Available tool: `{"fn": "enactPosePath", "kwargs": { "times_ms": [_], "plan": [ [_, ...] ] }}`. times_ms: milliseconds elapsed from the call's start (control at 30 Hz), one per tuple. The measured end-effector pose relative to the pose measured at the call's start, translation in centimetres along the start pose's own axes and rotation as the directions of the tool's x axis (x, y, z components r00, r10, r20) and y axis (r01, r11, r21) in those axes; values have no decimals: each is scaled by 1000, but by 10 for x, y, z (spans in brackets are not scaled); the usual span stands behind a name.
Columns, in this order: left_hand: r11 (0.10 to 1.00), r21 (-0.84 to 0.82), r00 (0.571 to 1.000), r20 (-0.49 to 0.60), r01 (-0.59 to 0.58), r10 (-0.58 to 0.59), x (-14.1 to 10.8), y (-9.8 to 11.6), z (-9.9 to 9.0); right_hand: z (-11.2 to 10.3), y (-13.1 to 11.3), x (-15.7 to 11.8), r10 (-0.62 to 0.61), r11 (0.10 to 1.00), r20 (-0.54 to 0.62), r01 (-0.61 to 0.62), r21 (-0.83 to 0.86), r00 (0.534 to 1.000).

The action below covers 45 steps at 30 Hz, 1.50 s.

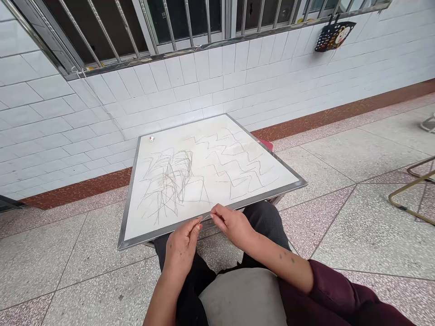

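Note:
At the near edge of a white square table [272,192], my left hand [181,246] and my right hand [235,227] each pinch a thin strand [206,218] that spans the short gap between them. On the left half of the tabletop is a tangled heap of thin, dark, bent strands [173,172]. More strands, bent into zigzags [249,158], lie spread out singly over the right half. Whether they are wire or some other material I cannot tell. A small white and red object [152,139] sits near the far left corner.
The table stands close to a white tiled wall [190,86] with barred windows [190,22] above. A dark patterned bag [335,36] hangs from the bars at the right. Metal chair legs [404,199] stand on the speckled floor [360,235].

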<state>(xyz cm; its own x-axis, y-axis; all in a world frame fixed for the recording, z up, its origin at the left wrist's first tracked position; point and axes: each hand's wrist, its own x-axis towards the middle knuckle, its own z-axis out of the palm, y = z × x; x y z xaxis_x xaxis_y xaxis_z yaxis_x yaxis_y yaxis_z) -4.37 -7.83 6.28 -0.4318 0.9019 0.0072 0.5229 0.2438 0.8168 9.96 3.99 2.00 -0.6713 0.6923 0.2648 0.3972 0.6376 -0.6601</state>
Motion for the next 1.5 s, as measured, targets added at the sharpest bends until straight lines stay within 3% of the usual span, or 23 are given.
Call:
{"fn": "enactPosePath", "kwargs": {
  "times_ms": [300,467,567,633,700,833,967,1033,1100,1200,1333,1433,1500],
  "plan": [
    [999,45,1000,-2,-23,23,1,1,-2,-3,-4,0,12,996,26,-14,90,1000],
    [997,-70,997,-74,29,-34,1,-9,-7,-22,-5,-1,-81,978,-236,122,166,968],
    [990,-126,988,-137,60,-78,2,-15,-14,-31,-1,-3,32,956,-324,65,285,945],
    [981,-180,980,-170,77,-108,4,-17,-19,-29,5,-4,166,893,-239,-43,447,957],
    [970,-225,973,-188,89,-133,5,-18,-24,-20,13,-6,271,763,-84,-160,627,959],
    [953,-285,965,-206,102,-165,5,-19,-33,4,22,-13,352,476,223,-379,793,909],
    [932,-342,965,-183,115,-187,5,-21,-36,14,14,-16,191,205,537,-568,797,822],
    [920,-373,966,-167,123,-197,5,-22,-35,16,6,-12,69,32,610,-613,789,789],
    [908,-396,967,-146,138,-211,5,-23,-35,17,-1,-6,26,-86,611,-607,790,792],
    [898,-410,965,-125,159,-228,4,-24,-35,18,-6,1,100,-104,523,-513,852,847],
    [890,-417,962,-110,183,-249,6,-29,-36,19,-4,1,143,27,419,-426,904,897],
    [880,-437,960,-106,188,-258,9,-31,-36,21,0,-1,196,48,437,-454,890,878],
    [868,-458,960,-95,192,-263,9,-31,-36,25,3,-3,286,-11,490,-509,861,823]
  ]
}}
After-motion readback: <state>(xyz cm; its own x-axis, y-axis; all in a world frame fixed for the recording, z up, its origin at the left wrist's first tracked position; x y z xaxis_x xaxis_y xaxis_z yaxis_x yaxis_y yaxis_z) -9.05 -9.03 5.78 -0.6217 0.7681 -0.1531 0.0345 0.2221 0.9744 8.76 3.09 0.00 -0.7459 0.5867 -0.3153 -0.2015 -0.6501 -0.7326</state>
